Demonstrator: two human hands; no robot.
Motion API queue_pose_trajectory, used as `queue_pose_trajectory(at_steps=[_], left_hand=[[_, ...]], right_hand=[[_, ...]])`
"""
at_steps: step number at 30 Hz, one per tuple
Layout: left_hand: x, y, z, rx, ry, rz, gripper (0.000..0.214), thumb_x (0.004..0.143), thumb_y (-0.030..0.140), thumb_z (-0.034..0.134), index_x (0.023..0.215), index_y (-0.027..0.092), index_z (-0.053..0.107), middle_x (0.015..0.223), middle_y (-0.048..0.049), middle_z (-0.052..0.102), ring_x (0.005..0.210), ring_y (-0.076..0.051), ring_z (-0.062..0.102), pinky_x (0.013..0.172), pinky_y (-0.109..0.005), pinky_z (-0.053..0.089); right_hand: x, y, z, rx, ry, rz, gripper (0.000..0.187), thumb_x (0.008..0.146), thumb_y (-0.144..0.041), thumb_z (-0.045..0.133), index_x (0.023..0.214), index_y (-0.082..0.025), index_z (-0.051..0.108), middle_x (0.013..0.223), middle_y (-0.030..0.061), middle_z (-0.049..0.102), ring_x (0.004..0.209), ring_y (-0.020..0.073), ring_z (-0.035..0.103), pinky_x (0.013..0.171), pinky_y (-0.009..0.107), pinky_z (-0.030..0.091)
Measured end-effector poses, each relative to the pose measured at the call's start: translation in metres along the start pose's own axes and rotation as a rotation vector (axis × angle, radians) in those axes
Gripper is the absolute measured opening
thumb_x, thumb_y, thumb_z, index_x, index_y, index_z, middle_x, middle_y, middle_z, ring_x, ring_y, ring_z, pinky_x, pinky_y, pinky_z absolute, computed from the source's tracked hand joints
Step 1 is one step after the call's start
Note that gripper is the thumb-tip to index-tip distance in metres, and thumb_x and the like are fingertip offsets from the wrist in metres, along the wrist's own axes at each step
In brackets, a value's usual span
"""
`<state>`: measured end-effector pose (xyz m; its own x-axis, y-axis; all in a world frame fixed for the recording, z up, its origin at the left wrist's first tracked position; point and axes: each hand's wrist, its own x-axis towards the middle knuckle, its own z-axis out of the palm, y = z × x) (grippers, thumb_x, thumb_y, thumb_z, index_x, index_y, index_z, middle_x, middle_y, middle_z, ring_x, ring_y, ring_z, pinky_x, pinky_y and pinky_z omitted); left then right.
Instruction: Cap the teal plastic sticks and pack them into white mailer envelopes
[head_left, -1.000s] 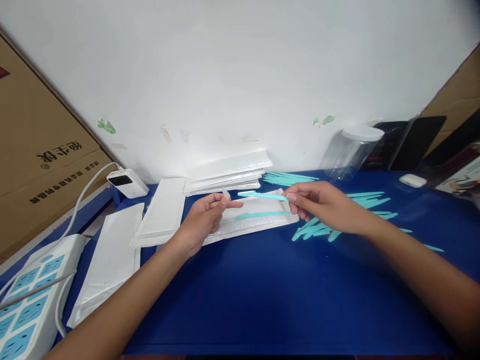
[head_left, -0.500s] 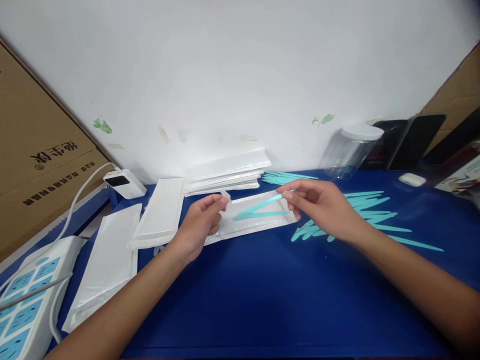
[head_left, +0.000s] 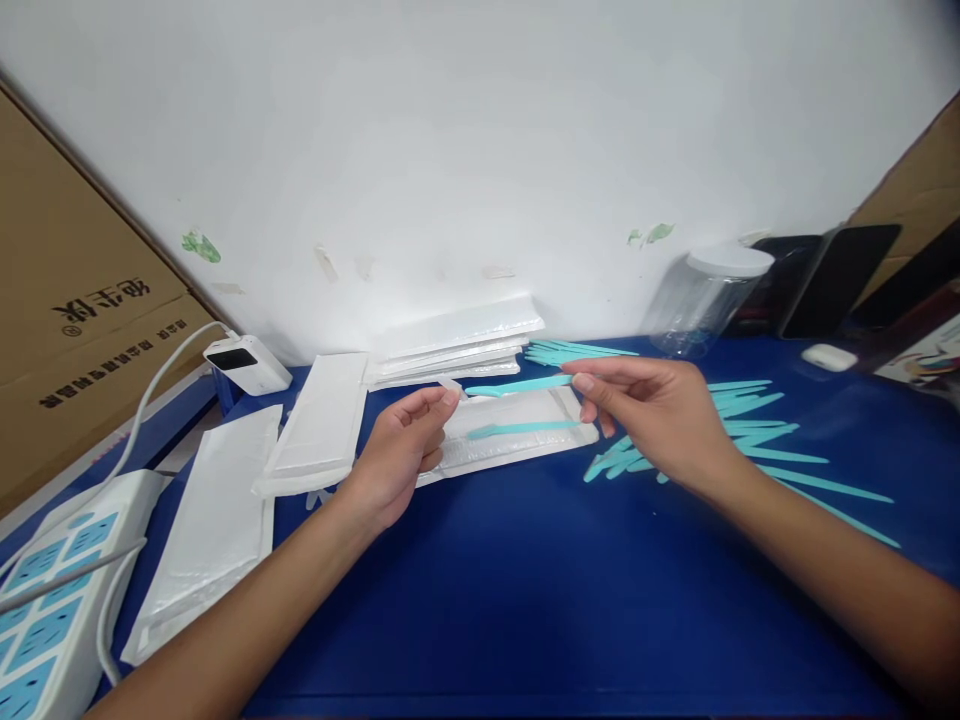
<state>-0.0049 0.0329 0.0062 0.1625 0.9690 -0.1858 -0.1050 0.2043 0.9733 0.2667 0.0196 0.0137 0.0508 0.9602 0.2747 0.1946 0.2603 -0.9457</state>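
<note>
My right hand (head_left: 660,415) pinches one end of a thin teal plastic stick (head_left: 517,385), held level above a white padded pouch (head_left: 517,445) lying on the blue table (head_left: 525,580). Another teal stick (head_left: 521,430) lies on that pouch. My left hand (head_left: 401,450) is closed, thumb and fingers pinching a small clear cap (head_left: 451,385) just off the held stick's free tip. A loose pile of teal sticks (head_left: 742,425) is spread on the table behind and beside my right hand.
A stack of white pouches (head_left: 457,345) sits by the wall, more pouches (head_left: 217,510) lie at left. A power strip (head_left: 52,600) and white charger (head_left: 246,362) are far left beside a cardboard box (head_left: 75,310). A clear jar (head_left: 701,300), phones (head_left: 836,280) and an earbud case (head_left: 827,357) stand at right.
My right hand dipped the stick's tip toward the pouch, then raised it level again with its tip close to the cap in my left hand. The left hand barely moved.
</note>
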Motion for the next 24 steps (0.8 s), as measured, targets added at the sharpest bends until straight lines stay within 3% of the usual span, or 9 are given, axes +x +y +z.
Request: queue_pose_trajectory(at_steps=[13, 20, 24], left_hand=[[-0.001, -0.005, -0.001, 0.020, -0.018, 0.011, 0.040, 0.082, 0.056, 0.087, 0.095, 0.020, 0.072, 0.068, 0.0086, 0.023, 0.057, -0.008, 0.012, 0.048, -0.024, 0.016], [-0.001, -0.009, 0.003, 0.108, -0.018, 0.067, 0.040, 0.083, 0.057, 0.085, 0.096, 0.020, 0.077, 0.071, 0.0059, 0.037, 0.056, -0.007, 0.014, 0.049, -0.026, 0.012], [-0.001, -0.005, 0.002, 0.263, 0.020, 0.158, 0.037, 0.085, 0.056, 0.084, 0.094, 0.020, 0.079, 0.072, 0.0041, 0.045, 0.055, -0.008, 0.020, 0.049, -0.027, 0.016]], right_hand=[[-0.004, -0.004, 0.003, -0.018, -0.009, -0.015, 0.029, 0.085, -0.045, 0.086, 0.104, -0.023, 0.088, 0.058, 0.0009, 0.071, 0.047, 0.0123, 0.056, 0.045, 0.027, 0.052], [-0.018, -0.004, 0.011, -0.017, -0.101, 0.035, 0.029, 0.090, -0.044, 0.083, 0.112, -0.025, 0.087, 0.056, -0.0003, 0.072, 0.043, 0.0108, 0.058, 0.042, 0.022, 0.050], [-0.018, 0.000, 0.013, -0.032, -0.117, 0.054, 0.030, 0.090, -0.045, 0.082, 0.112, -0.025, 0.087, 0.056, -0.0006, 0.071, 0.042, 0.0099, 0.056, 0.040, 0.021, 0.048]])
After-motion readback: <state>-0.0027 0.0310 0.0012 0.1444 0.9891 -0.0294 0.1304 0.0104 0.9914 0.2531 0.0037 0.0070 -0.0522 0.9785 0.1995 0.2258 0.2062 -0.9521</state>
